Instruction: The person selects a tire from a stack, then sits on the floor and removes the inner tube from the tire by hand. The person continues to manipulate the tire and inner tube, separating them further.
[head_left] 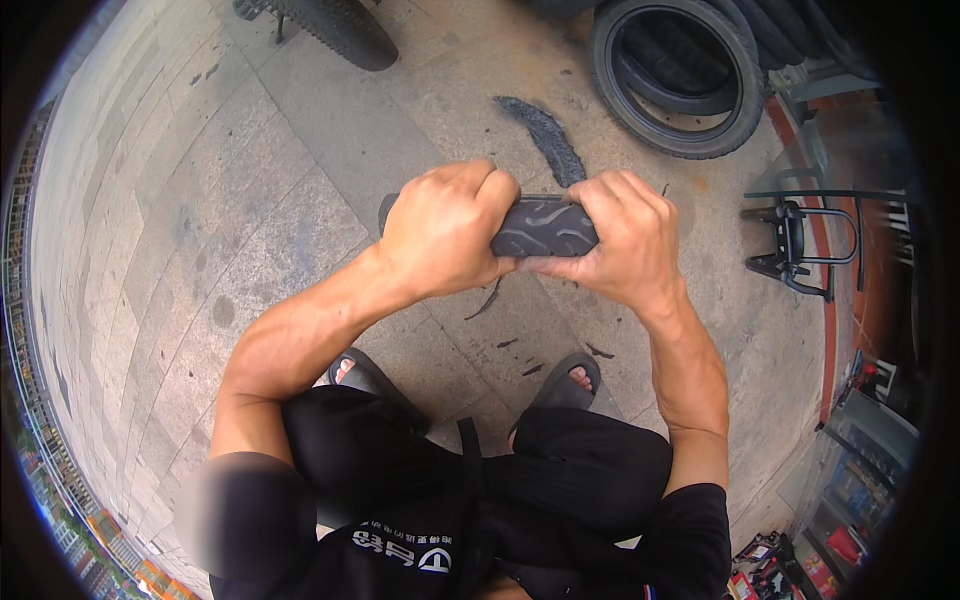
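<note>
Both my hands grip a black rubber tyre, held up in front of me above the paving with its grooved tread facing me. My left hand wraps round it on the left, fingers curled over the top and thumb along the lower edge. On the right my right hand clasps it the same way, its thumb pointing inward. A short stretch of tread shows between the hands. A dark end sticks out left of my left hand; the rest of the tyre is hidden.
Beyond my hands a ragged black rubber strip lies on the paving. Several tyres lie at the far right, and a wheel stands far left. A black metal rack is to the right. Dark scraps lie between my sandals.
</note>
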